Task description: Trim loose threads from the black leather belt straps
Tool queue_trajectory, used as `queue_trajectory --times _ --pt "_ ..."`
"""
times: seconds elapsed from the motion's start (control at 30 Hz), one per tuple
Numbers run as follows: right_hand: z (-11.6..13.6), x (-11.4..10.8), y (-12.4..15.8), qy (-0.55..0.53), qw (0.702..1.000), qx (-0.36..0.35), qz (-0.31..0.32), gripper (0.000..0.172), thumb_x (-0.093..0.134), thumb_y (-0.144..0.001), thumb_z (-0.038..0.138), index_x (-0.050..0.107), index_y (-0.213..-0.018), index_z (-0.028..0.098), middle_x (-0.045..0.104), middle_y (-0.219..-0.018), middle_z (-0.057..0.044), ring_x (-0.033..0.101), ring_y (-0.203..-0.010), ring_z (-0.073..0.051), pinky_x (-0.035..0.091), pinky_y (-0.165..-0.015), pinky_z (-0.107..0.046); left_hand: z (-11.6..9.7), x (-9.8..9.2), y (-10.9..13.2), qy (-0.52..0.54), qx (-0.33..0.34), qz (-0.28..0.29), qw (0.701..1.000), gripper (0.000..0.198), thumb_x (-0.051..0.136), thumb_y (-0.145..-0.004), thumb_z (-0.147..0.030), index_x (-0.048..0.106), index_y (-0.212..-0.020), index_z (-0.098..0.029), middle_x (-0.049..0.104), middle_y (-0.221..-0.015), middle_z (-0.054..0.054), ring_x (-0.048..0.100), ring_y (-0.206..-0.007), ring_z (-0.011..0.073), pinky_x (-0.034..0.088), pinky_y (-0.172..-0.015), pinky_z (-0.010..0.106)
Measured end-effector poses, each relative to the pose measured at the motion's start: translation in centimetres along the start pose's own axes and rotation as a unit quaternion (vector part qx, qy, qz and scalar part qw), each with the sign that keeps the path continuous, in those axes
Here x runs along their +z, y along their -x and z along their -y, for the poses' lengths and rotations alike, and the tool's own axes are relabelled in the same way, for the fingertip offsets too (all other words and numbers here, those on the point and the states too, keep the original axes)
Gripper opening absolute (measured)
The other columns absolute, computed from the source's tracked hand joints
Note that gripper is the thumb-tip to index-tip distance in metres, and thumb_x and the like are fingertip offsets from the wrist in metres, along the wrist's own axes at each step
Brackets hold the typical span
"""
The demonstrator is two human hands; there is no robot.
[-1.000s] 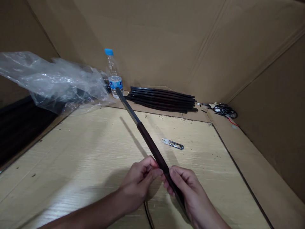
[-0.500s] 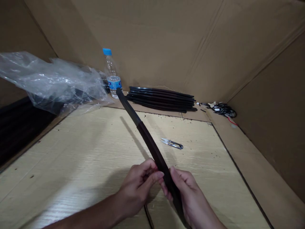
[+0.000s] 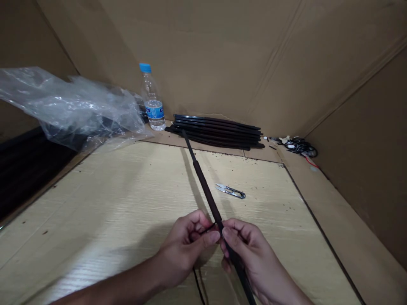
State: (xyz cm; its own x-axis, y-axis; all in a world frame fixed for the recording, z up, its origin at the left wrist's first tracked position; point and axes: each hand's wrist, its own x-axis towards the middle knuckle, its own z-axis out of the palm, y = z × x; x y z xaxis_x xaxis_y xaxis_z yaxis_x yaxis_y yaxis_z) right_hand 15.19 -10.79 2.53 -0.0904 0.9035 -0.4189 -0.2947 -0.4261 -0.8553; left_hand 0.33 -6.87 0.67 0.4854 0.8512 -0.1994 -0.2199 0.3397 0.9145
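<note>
A dark, slim strip with a brown ribbed wrapping along its middle runs from near the pile at the back down between my hands. My right hand grips its lower part, thumb on top. On the other side, my left hand pinches a thin dark cord against the strip where the wrapping ends. The cord's loose length hangs below my left palm. Beyond my hands, a pair of thread snips lies on the pale board.
Several similar dark strips are stacked at the back. Left of them stand a water bottle and a crumpled clear plastic bag over more dark strips. A small heap of dark scraps lies back right. Cardboard walls enclose the board.
The strip has been turned so its narrow edge faces me, and its far end has shifted right and lower. The cord now shows between my left fingers and the strip.
</note>
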Motion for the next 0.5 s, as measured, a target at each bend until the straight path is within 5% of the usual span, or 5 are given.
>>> queue_trajectory --times 0.17,0.3,0.5 --pt "-0.34 -0.37 -0.32 0.005 0.999 0.005 0.034 0.039 0.079 -0.069 0.044 0.051 -0.071 0.017 0.050 -0.051 0.008 0.044 -0.038 -0.005 0.042 -0.032 -0.014 -0.20 0.22 0.29 0.028 -0.030 -0.001 0.999 0.040 0.077 -0.067 -0.044 0.049 -0.066 -0.016 0.050 -0.059 -0.003 0.044 -0.054 0.0079 0.034 -0.052 0.020" --pt "-0.50 -0.46 -0.36 0.014 0.999 0.006 0.028 0.047 0.079 -0.069 0.045 0.039 -0.071 0.020 0.060 -0.054 0.006 0.055 -0.036 -0.008 0.044 -0.033 -0.015 -0.12 0.33 0.30 0.061 -0.029 0.019 0.998 0.035 0.075 -0.071 -0.040 0.049 -0.068 -0.017 0.058 -0.060 -0.001 0.053 -0.054 0.0106 0.041 -0.054 0.022" --pt "-0.20 -0.26 0.06 0.028 0.999 -0.010 0.026 0.044 0.076 -0.073 0.046 0.040 -0.076 0.021 0.069 -0.057 0.001 0.049 -0.036 -0.004 0.037 -0.038 -0.012 0.04 0.24 0.05 0.103 -0.014 0.058 0.993 0.032 0.072 -0.076 -0.034 0.046 -0.069 -0.018 0.058 -0.055 -0.002 0.058 -0.051 0.0126 0.045 -0.054 0.025"
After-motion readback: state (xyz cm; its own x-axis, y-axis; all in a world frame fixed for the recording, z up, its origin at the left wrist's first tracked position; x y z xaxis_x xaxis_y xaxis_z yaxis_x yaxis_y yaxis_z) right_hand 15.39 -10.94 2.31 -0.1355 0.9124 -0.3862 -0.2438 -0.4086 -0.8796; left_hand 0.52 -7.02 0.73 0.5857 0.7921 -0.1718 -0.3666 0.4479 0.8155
